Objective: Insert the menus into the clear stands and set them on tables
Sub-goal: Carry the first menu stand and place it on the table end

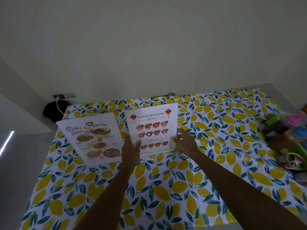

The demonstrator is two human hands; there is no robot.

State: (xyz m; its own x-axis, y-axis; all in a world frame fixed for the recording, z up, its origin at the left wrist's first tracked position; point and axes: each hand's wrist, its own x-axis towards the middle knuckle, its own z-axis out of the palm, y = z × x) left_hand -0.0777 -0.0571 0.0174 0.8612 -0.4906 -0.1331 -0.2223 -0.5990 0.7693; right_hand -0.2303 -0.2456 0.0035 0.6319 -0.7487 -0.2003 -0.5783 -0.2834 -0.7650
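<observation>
Two menus stand upright in clear stands on the lemon-print tablecloth [166,188]. The Chinese food menu [152,128] stands at the middle of the table's far side. To its left stands the Thai food menu [93,138], turned slightly. My left hand [130,151] rests against the lower left edge of the Chinese menu stand, fingers spread. My right hand [184,140] touches its lower right edge, thumb on the front face. Both hands hold the stand by its sides.
A cluster of colourful items [289,140] with green, pink and blue parts sits at the table's right edge. A wall socket with a white cable [64,97] and a dark round object [54,110] lie beyond the far left corner. The wall rises just behind the table.
</observation>
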